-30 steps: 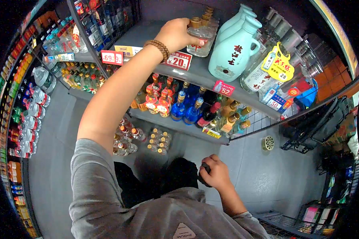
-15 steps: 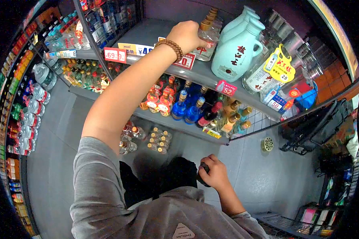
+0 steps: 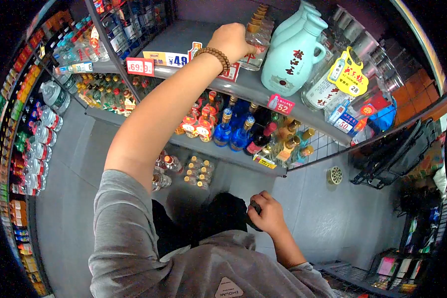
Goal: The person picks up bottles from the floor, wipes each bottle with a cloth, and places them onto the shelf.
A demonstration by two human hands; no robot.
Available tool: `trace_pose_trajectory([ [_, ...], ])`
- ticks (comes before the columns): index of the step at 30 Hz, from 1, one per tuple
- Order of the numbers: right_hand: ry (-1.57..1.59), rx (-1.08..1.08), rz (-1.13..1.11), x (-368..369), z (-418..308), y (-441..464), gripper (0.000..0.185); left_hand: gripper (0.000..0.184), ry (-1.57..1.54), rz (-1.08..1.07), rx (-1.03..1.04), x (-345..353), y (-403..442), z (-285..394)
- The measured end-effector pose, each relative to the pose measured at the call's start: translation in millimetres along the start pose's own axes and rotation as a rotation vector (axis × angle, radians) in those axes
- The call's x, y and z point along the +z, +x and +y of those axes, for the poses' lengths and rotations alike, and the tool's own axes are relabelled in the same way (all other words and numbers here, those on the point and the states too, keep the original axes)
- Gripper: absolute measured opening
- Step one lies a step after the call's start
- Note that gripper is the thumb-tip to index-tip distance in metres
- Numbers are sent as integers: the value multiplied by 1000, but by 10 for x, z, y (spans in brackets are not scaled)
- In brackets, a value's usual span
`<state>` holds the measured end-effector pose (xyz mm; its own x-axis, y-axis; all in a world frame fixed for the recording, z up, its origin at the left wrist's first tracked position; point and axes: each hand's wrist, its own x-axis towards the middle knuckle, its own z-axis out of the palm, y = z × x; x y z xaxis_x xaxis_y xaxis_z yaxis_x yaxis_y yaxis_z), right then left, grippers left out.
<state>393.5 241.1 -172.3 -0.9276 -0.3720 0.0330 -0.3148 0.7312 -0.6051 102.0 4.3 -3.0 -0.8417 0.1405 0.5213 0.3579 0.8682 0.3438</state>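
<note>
My left hand (image 3: 231,43), with a brown bead bracelet on its wrist, reaches to the upper shelf. Its thumb presses on a clear glass bottle (image 3: 254,55) with red lettering; the other fingers are hidden behind the hand. More bottles with tan caps (image 3: 257,21) stand in a row behind that one. Just right of it are pale turquoise jugs (image 3: 294,59) with dark and red writing. Low in front of my body, my right hand (image 3: 267,213) is closed around a dark rounded object (image 3: 254,218), whose kind I cannot make out.
Price tags line the shelf edge (image 3: 253,94). Blue bottles (image 3: 223,130) and red-labelled bottles (image 3: 204,126) fill the shelf below. Gold-capped bottles (image 3: 198,171) stand near the floor. Clear bottles with a yellow tag (image 3: 349,74) are on the right. A folded black cart (image 3: 397,156) leans nearby.
The view has shifted slightly, with the shelf a little further left. My left hand stays at the glass bottle, and my right hand keeps the dark object low in front of me.
</note>
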Motion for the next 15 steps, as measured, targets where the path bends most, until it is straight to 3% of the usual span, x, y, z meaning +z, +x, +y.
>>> trace_pose_trajectory([
  [15,6,23,11,2,9,-23,20,56,10,3,-8,13,-8,10],
])
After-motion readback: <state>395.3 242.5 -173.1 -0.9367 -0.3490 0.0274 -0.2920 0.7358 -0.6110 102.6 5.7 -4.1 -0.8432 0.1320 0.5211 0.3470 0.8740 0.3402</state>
